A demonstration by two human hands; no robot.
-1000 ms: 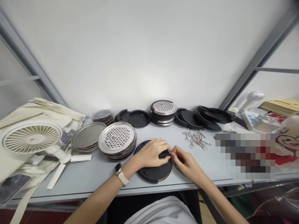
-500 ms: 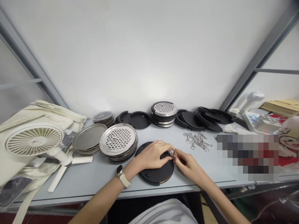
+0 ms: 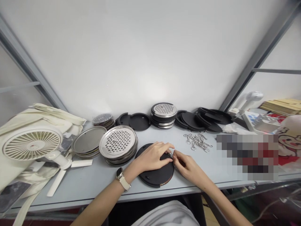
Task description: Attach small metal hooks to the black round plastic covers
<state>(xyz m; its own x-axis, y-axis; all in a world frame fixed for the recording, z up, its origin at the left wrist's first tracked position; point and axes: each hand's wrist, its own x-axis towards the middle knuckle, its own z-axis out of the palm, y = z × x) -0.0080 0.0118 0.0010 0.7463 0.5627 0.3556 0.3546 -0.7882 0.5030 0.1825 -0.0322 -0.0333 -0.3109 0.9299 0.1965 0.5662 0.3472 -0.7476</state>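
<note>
A round black disc-shaped case (image 3: 162, 175) lies on the table in front of me, with a thin brownish strip along its lower right rim. My left hand (image 3: 151, 158) rests across its top, fingers bent over the far right part and thumb pressed on the surface. At the disc's right edge my right hand (image 3: 184, 163) is pinched around a small shiny metal piece, mostly hidden by the fingertips. Several wire clips with ring ends (image 3: 198, 141) lie in a loose pile beyond the right hand. Left of the disc stands a stack of perforated metal grater plates (image 3: 118, 142).
Plain metal discs (image 3: 86, 139) are stacked at the left, near a white fan (image 3: 33, 145) on a cream bag (image 3: 14, 125). Along the wall stand black round covers (image 3: 139, 121), a stack of covered graters (image 3: 164, 114) and more black covers (image 3: 192, 121). A blurred patch covers the right.
The view has shifted slightly. My left fingers have lifted and straightened a little near the disc's right edge, while the right hand keeps its pinch there.
</note>
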